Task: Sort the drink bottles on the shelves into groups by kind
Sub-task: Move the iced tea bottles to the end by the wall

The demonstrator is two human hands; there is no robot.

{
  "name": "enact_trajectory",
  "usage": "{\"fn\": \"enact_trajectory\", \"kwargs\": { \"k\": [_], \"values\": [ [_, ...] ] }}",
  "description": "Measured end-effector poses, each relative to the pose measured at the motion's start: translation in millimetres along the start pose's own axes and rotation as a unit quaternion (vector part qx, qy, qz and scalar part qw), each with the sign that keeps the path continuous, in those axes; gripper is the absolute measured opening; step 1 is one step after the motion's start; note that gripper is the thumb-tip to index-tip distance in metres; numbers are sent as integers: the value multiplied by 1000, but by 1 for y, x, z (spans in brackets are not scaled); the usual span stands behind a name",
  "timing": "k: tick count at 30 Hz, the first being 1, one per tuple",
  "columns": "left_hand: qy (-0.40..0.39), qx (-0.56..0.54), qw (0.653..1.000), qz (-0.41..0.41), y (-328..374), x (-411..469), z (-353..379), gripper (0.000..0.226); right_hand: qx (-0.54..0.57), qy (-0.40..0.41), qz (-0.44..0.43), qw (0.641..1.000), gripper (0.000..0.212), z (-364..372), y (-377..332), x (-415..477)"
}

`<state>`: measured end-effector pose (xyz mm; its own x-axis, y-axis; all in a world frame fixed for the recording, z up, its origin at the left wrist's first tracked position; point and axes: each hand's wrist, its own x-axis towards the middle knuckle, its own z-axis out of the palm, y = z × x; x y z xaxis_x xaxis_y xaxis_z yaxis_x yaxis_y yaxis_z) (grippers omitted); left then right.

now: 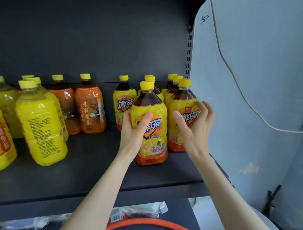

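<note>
The front bottle (153, 142) stands upright on the dark shelf (90, 176), near its front edge and towards the right end, in a cluster of like bottles with yellow caps and dark tea inside; the left hand (132, 132) grips it round the middle of its label, thumb across the front, fingers wrapped behind. The right hand (197, 129) is spread loosely, thumb out, beside the neighbouring bottle (183, 96); it holds nothing, and whether its fingers touch that bottle I cannot tell.

The bottle looks full, so likely heavy for one hand; its plastic wall probably gives a little under a squeeze; the glossy label may be slippery. The waist where the left hand sits seems the best hold, since the body narrows there; a second hand under the base or at the shoulder would steady it; the cap alone looks a poor hold for that weight.

To the left, well apart, stand orange bottles (90, 108) and bigger yellow bottles (41, 127).
</note>
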<state>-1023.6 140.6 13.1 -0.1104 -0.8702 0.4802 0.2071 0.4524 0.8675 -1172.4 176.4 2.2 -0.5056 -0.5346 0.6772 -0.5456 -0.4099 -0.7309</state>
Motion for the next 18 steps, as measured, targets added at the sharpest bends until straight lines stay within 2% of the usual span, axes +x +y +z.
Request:
{"fn": "enact_trajectory", "kwargs": {
  "k": [2,5,7,11,15,18],
  "values": [
    [4,1,1000,-7,-5,6,1,36,-4,-38,28,999,104,-2,10,14],
    [14,5,1000,-26,-11,14,4,50,56,-106,75,990,117,-6,24,26],
    [21,13,999,-29,-16,18,7,56,81,-133,95,983,111,-6,32,27],
    [33,9,999,-28,-20,23,14,58,105,-126,92,982,88,-5,40,26],
    [63,28,997,-26,-31,31,21,74,121,-120,98,980,90,-5,39,25],
    [93,47,994,-15,-37,33,25,67,119,-120,100,981,87,-6,38,24]
  ]
}}
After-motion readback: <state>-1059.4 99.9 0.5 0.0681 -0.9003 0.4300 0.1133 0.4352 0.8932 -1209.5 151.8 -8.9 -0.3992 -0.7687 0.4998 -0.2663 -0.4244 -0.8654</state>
